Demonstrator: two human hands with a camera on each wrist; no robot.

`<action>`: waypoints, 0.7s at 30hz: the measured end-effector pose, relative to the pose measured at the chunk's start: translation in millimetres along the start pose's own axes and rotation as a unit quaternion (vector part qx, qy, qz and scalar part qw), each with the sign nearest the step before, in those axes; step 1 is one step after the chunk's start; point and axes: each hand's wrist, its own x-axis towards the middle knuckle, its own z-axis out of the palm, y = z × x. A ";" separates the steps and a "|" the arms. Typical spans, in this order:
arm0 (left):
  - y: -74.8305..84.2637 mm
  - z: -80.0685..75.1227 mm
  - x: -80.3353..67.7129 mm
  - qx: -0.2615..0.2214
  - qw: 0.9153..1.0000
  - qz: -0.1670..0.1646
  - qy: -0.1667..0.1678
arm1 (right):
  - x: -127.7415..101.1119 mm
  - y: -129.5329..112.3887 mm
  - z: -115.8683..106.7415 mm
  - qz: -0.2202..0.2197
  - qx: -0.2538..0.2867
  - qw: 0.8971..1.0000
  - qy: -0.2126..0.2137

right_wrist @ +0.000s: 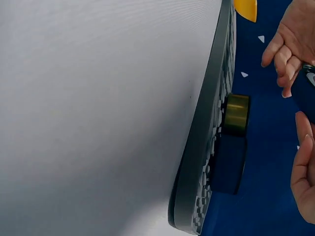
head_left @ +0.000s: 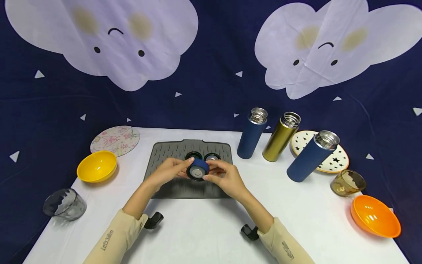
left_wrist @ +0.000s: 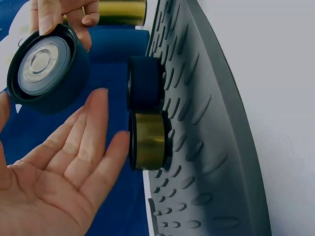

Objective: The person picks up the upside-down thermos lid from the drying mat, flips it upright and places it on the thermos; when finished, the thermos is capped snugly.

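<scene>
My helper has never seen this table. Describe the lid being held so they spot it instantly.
Find the grey ridged mat at the table's centre. Above it the right hand pinches a dark blue flask lid, its steel-lined inside facing up. The two other lids lie on the mat.

Person's forearms in close-fitting beige sleeves, left sleeve (head_left: pixel 113 236) and right sleeve (head_left: pixel 285 246), each printed with small dark lettering along the arm; black wrist-mounted camera clips (head_left: pixel 153 220) beside the cuffs; hands bare.

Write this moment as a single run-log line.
right hand: pinches round blue flask lid | left hand: open beside it | grey ribbed mat: two lids
</scene>
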 end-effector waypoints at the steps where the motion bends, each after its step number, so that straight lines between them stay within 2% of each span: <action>1: 0.3 0.4 -0.2 -0.003 1.000 -0.005 -0.009 | -0.6 0.1 -0.3 -0.006 -0.009 1.000 0.000; 8: -0.4 2.2 0.3 -0.026 0.998 0.000 -0.050 | -3.1 1.0 0.2 -0.067 -0.047 0.997 -0.003; 15: -1.2 3.8 2.6 -0.074 0.993 0.007 -0.096 | -4.5 4.0 0.8 -0.112 -0.068 0.991 -0.002; 21: -1.4 5.4 3.7 -0.090 0.988 0.008 -0.126 | -4.7 5.7 1.4 -0.163 -0.090 0.982 -0.002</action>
